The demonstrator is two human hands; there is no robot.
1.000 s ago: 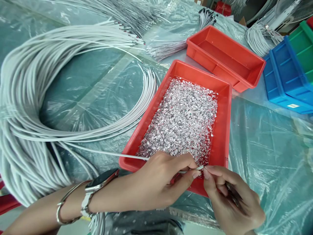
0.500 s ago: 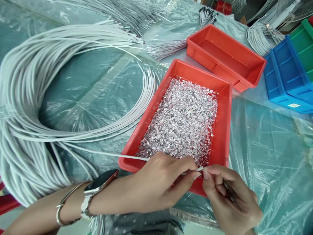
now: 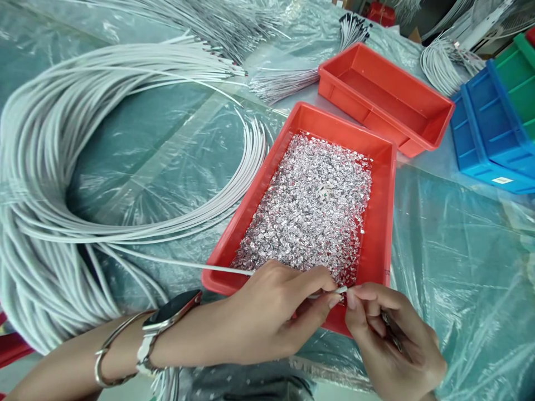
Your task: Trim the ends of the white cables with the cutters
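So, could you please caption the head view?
Left hand and right hand pinch a white wire over a red tray.

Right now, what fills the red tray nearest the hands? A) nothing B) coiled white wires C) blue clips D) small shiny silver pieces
D: the near red tray holds a heap of small shiny silver pieces, while the left hand and right hand pinch a white wire end at its front rim.

head camera looks forward and down, close over the red tray (image 3: 267,184).
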